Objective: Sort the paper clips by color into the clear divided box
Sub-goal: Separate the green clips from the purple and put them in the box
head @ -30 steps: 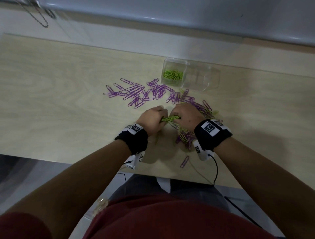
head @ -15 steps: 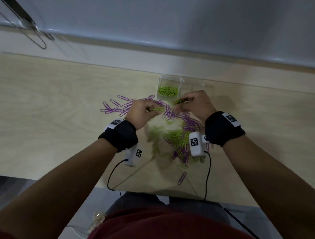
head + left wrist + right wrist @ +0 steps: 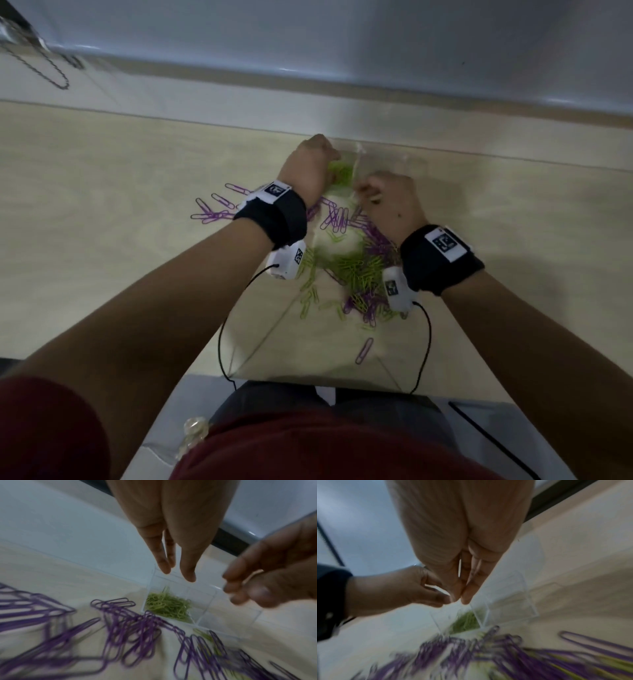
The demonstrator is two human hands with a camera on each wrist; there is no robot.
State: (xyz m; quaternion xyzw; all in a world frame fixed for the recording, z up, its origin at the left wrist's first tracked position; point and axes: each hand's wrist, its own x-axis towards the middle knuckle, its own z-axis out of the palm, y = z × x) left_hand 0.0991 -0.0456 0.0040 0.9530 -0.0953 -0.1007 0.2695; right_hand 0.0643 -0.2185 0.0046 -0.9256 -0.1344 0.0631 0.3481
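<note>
Green clips are being dropped into the clear plastic divided box (image 3: 197, 599), whose left compartment already holds a heap of green wire paper clips (image 3: 169, 607). The left hand (image 3: 308, 168) hangs above that compartment, fingers straight and loosely together, holding nothing visible. The right hand (image 3: 390, 202) hovers just beside, fingertips pinched together; whether a clip sits between them I cannot tell. Next probably comes reaching to the mixed pile of green and purple clips (image 3: 359, 274) on the pale wooden bench (image 3: 102, 205).
</note>
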